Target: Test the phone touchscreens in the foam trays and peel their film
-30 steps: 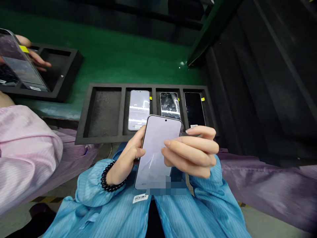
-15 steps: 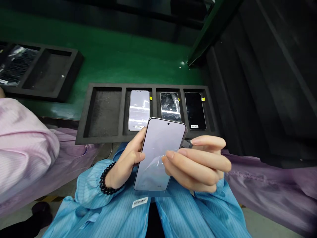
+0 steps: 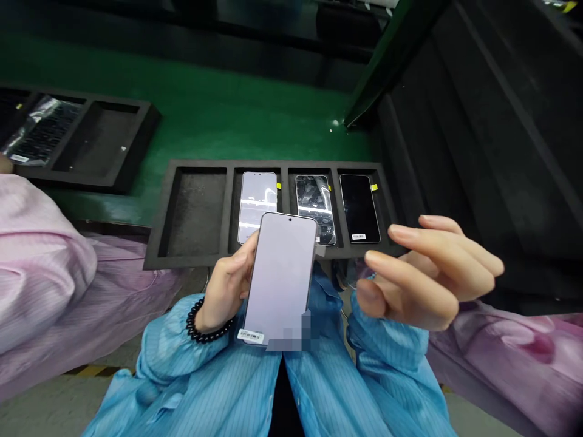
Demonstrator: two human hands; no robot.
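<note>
Right hand [image 3: 428, 273] now off the phone [image 3: 282, 273], grip open; left hand [image 3: 223, 291] in a closed grip on the phone's edge.

The lower end of the smartphone [image 3: 280, 273] is partly covered by a pixelated blur, and the print on its barcode sticker [image 3: 250, 335] is too small to be read. Part of the left hand [image 3: 223, 291] is hidden behind the smartphone. The far foam tray [image 3: 107, 142] is cut off by the left edge of the view, as is a co-worker's pink sleeve [image 3: 40, 267]. The white label [image 3: 358, 236] on the black-screened phone [image 3: 359, 206] is also too small to be read.
</note>
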